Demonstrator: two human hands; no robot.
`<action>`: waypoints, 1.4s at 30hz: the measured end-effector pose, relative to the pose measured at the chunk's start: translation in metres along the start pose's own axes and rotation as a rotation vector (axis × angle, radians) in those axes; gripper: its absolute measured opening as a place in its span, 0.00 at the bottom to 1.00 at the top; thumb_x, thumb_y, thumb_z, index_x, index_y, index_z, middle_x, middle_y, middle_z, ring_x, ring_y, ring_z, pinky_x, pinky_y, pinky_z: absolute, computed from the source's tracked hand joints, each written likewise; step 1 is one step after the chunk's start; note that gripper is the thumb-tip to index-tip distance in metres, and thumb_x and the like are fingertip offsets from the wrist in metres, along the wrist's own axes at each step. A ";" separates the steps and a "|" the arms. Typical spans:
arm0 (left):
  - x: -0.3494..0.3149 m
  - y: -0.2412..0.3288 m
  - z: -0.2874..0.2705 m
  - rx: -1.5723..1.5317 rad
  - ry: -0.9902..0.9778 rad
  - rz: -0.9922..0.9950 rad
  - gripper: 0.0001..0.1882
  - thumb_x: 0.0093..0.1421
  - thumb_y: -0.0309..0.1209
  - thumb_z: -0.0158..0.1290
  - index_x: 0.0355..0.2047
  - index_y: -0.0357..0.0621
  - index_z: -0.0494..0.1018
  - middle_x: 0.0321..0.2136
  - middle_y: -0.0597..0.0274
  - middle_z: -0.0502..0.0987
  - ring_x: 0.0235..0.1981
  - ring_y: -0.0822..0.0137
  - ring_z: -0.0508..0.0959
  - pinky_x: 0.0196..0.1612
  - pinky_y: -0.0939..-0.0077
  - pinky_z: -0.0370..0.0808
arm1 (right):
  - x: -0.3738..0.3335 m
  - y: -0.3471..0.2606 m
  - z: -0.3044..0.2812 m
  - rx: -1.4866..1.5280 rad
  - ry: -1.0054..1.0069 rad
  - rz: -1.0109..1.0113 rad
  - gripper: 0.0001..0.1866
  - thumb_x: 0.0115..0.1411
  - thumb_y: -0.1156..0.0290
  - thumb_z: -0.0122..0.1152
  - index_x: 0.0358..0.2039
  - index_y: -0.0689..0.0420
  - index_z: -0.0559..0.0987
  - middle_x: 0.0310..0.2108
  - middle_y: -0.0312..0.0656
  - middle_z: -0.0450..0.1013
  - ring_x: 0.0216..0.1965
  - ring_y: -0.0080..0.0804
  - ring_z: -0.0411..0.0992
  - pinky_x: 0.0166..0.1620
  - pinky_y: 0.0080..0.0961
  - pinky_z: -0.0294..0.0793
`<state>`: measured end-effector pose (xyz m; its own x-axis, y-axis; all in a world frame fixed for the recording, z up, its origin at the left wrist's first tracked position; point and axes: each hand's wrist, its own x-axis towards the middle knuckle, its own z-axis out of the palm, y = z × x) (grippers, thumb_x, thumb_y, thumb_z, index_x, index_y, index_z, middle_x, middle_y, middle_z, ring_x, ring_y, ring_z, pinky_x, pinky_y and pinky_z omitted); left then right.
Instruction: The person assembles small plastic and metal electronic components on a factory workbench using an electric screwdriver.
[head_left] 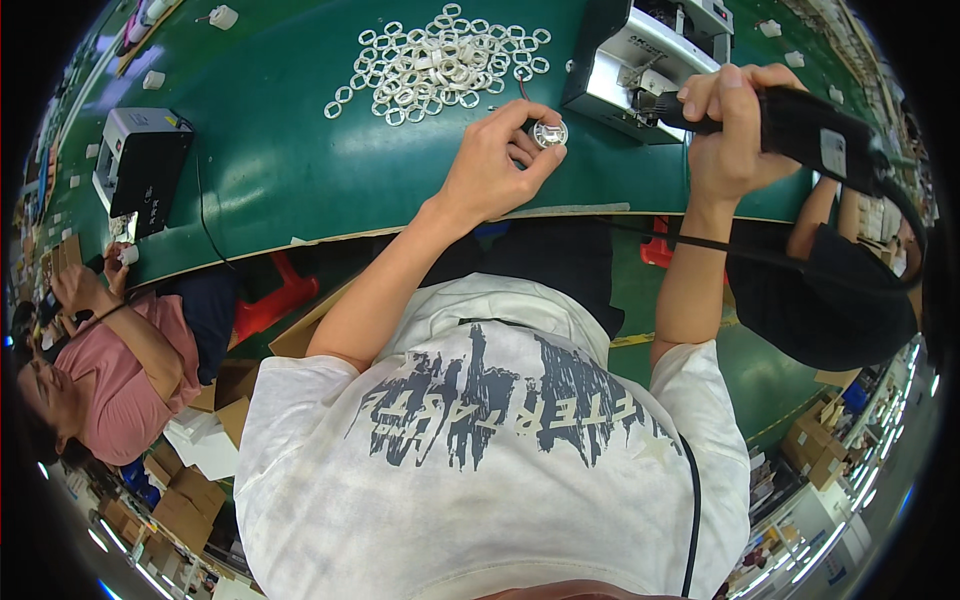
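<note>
Between the thumb and fingers of my left hand (500, 160) is a small round white part (549, 133) with metal pieces on its face, held just over the green table near its front edge. A thin red wire (522, 88) rises beside these fingers. My right hand (735, 130) is wrapped round a black corded electric screwdriver (815, 130), which lies nearly level with its tip pointing left. That tip is at the front opening of a silver box-shaped machine (625, 70); whether they touch I cannot tell.
A heap of white rings (430, 65) lies on the green table (270, 130) beyond my left hand. The screwdriver's black cable (912, 235) loops at the right. Another machine (150, 165) and a co-worker in pink (140, 380) are at the left. A second person (825, 290) sits at the right.
</note>
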<state>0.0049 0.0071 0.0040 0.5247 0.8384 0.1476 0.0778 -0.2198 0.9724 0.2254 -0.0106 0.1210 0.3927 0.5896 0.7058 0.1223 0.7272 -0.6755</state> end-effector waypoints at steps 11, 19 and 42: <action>0.002 -0.001 0.003 0.013 -0.002 -0.028 0.17 0.63 0.25 0.71 0.50 0.39 0.80 0.43 0.60 0.86 0.32 0.73 0.87 0.38 0.77 0.86 | -0.039 0.003 0.036 0.271 -0.064 0.212 0.14 0.66 0.89 0.64 0.50 0.66 0.74 0.28 0.43 0.74 0.20 0.27 0.73 0.24 0.26 0.73; 0.002 0.003 0.001 -0.013 0.027 -0.003 0.17 0.61 0.24 0.71 0.49 0.39 0.80 0.37 0.57 0.84 0.29 0.70 0.88 0.35 0.75 0.85 | -0.043 0.010 0.041 0.142 -0.231 0.292 0.16 0.69 0.88 0.60 0.53 0.59 0.70 0.29 0.43 0.71 0.19 0.27 0.69 0.28 0.35 0.77; 0.001 0.000 0.000 0.003 -0.007 -0.040 0.17 0.63 0.25 0.71 0.49 0.38 0.80 0.39 0.59 0.86 0.29 0.75 0.85 0.35 0.77 0.82 | -0.011 -0.019 0.018 0.179 -0.058 0.082 0.14 0.67 0.89 0.62 0.48 0.61 0.71 0.29 0.45 0.74 0.20 0.31 0.72 0.27 0.32 0.78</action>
<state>0.0058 0.0080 0.0043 0.5275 0.8427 0.1076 0.1015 -0.1883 0.9769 0.2029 -0.0242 0.1297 0.3405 0.6651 0.6646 -0.0739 0.7236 -0.6862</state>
